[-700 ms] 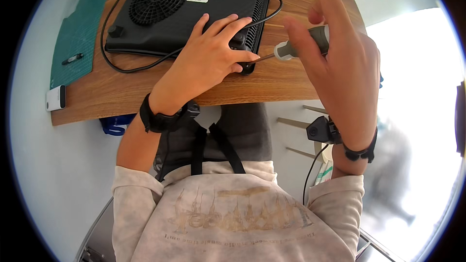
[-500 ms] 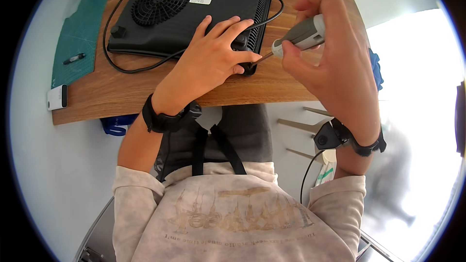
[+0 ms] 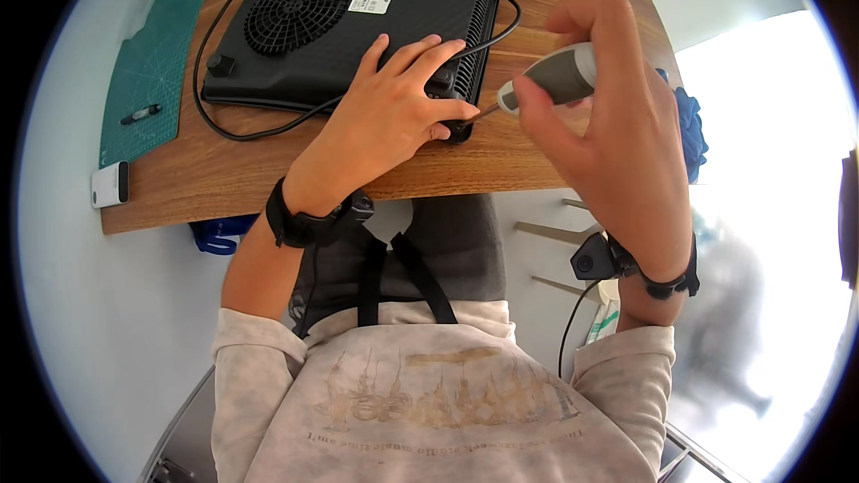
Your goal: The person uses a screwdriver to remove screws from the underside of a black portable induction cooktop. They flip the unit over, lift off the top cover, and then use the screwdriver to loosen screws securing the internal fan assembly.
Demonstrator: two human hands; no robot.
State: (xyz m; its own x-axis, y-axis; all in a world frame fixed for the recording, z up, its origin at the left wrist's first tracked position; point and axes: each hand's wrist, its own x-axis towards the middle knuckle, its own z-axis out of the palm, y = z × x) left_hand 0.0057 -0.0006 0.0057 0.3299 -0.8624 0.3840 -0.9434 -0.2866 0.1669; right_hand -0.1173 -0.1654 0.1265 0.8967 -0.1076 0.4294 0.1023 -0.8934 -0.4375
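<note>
A black induction cooker (image 3: 300, 72) lies upside down on the table, its round fan grille and vent slots facing up. My left hand (image 3: 394, 107) rests spread on its near right part, holding nothing. Its index fingertip is beside the tip of a screwdriver (image 3: 564, 73) with a grey and white handle. My right hand (image 3: 617, 116) grips that handle between thumb and bent fingers. The thin shaft slants down left to the cooker's near right corner; the fingers of my left hand partly hide where the tip meets it.
A black power cord (image 3: 224, 132) loops around the cooker and under my left hand. At the left lie a green cutting mat (image 3: 148, 63), a black marker pen (image 3: 140, 114) and a small white device (image 3: 110, 185) near the wooden table's (image 3: 420, 181) edge. Blue cloth (image 3: 691, 130) sits at the right.
The screwdriver handle has turned in my right hand, which has shifted slightly. My left hand stays in place on the cooker. The whole view has moved slightly.
</note>
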